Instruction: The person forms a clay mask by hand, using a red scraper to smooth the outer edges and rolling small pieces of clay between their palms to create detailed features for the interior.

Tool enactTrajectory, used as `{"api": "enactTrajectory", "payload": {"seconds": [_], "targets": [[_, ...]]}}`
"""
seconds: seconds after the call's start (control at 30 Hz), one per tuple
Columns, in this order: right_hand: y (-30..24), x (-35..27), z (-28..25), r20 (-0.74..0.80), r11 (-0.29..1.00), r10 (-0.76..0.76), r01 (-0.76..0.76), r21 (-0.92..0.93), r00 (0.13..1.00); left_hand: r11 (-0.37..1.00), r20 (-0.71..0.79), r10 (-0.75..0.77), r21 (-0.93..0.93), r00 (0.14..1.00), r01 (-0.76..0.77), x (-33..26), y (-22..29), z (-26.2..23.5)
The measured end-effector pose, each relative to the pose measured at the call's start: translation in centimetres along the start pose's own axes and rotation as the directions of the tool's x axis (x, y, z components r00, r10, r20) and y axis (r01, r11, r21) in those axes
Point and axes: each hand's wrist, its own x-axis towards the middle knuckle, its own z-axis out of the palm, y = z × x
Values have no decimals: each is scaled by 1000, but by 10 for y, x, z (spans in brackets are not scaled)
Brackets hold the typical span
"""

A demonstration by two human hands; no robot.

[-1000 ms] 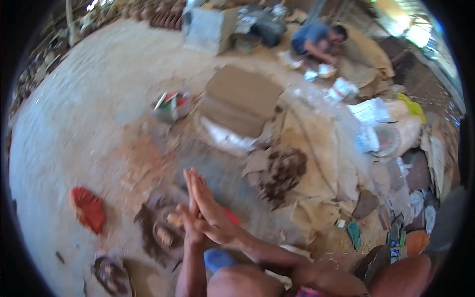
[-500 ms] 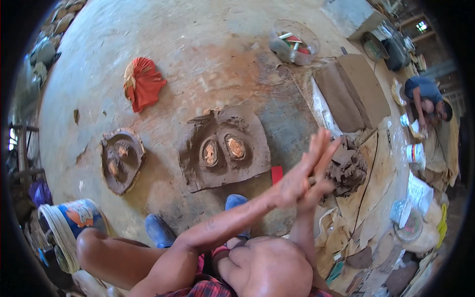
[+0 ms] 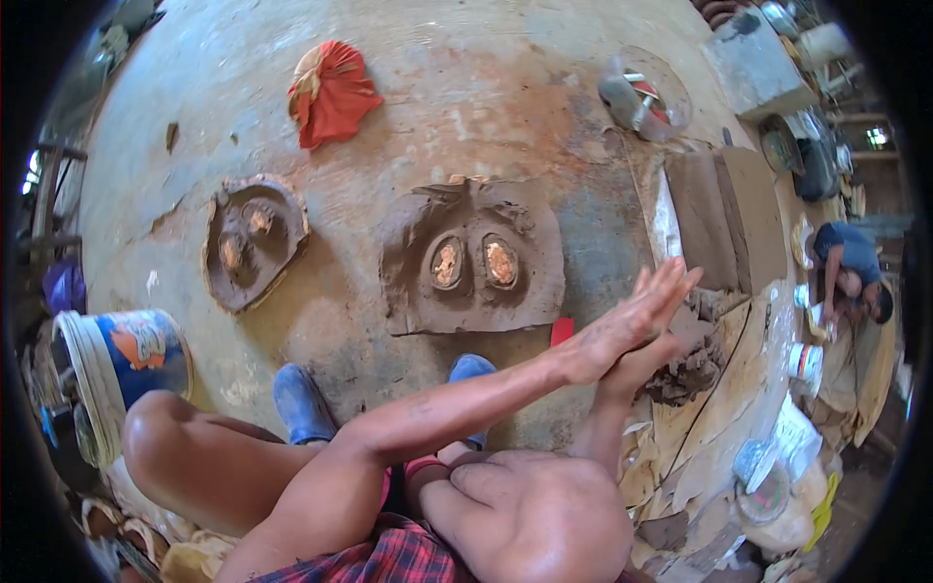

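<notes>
My left hand (image 3: 641,311) and my right hand (image 3: 649,358) are pressed flat together, palm to palm, fingers stretched out towards the upper right. Whether anything lies between the palms is hidden. They hover at the right of a brown clay mould slab (image 3: 408,282) with two oval hollows holding orange-tinted pieces. Just beyond the fingertips lies a rough lump of dark clay (image 3: 695,360), and behind it a large block of clay (image 3: 724,219). A second, smaller clay mould (image 3: 251,238) lies to the left.
A red cloth (image 3: 330,92) and a clear bowl of tools (image 3: 641,92) lie on the far floor. A blue and white bucket (image 3: 126,355) stands at my left. My blue sandals (image 3: 301,400) are below the slab. Another person (image 3: 855,272) crouches at the right among sacks.
The view has swung from the right side of the floor to the moulds. My hands stay pressed together, now pointing to the upper right, the upper palm slid a little along the lower.
</notes>
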Motion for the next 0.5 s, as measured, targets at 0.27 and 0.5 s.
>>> {"api": "enactTrajectory", "payload": {"seconds": [0.27,0.5], "targets": [[-10,-12,12,96,1000,2,-4,21,995,999,-31,34,19,999,-34,-5,21,0],[-22,-1,43,30,965,-20,28,-259,999,971,-184,-46,-239,982,1,-13,9,-9]]}}
